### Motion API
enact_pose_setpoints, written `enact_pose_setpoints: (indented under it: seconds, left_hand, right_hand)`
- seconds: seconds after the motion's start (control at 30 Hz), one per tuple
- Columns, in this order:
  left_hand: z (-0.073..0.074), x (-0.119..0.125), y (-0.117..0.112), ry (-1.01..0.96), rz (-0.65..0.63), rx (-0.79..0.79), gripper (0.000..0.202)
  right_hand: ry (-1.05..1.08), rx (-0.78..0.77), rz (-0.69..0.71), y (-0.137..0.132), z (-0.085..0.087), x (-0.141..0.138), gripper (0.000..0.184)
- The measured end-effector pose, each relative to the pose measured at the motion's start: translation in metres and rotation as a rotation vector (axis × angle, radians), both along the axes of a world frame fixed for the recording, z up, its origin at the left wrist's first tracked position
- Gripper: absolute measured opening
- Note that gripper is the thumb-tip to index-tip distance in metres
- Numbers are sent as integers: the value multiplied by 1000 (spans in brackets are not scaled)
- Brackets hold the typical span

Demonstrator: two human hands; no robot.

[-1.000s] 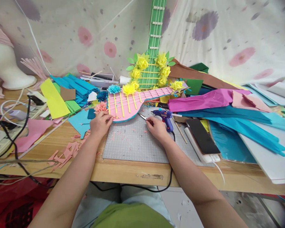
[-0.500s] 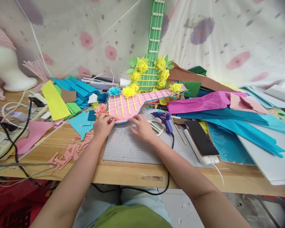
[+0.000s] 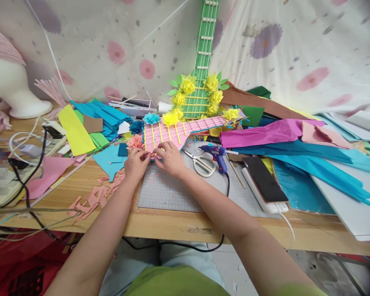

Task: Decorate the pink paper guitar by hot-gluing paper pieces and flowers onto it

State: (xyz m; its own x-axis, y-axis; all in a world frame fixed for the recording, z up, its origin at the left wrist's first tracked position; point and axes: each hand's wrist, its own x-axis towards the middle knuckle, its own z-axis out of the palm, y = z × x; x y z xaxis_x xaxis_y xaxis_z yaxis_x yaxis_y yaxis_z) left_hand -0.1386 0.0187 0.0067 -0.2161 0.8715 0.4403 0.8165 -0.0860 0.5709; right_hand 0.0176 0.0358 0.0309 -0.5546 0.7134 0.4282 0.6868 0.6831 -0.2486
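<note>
A pink paper guitar (image 3: 185, 128) with yellow strips lies across the far edge of a grey cutting mat (image 3: 185, 189). My left hand (image 3: 136, 164) and my right hand (image 3: 170, 158) meet at its near lower edge. Both pinch a small pink paper piece (image 3: 151, 155) between their fingertips. A salmon paper flower (image 3: 135, 142) sits just left of the hands. Blue (image 3: 151, 118) and yellow paper flowers (image 3: 170, 118) decorate the guitar's top edge.
Scissors (image 3: 202, 162) and a blue glue gun (image 3: 217, 155) lie on the mat right of my hands. A phone (image 3: 262, 179) rests further right. A green paper guitar (image 3: 203, 61) stands behind. Coloured paper sheets, pink scraps (image 3: 89, 197) and cables crowd the wooden table (image 3: 172, 224).
My right hand left the scissors on the mat and moved left to join my left hand at the pink guitar's lower edge. The left hand stayed in place.
</note>
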Motion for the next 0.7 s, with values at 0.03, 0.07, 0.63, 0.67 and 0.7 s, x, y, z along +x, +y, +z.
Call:
enact_pose_setpoints:
  seconds: [0.03, 0.07, 0.63, 0.67, 0.7]
  left_hand:
    - [0, 0, 0, -9, -1, -3, 19]
    - [-1, 0, 0, -20, -1, -9, 19]
    - [-3, -1, 2, -118, -21, -1, 21]
    - [-3, 0, 2, -121, -20, 2, 21]
    - [-3, 0, 2, -122, -17, 4, 21]
  right_hand:
    - [-9, -2, 2, 0, -1, -1, 25]
    - [-17, -6, 4, 1, -1, -2, 25]
    - [64, -13, -81, 8, -9, -4, 24]
    - [66, -16, -72, 8, -10, -4, 24]
    - [71, -20, -64, 8, -10, -4, 25]
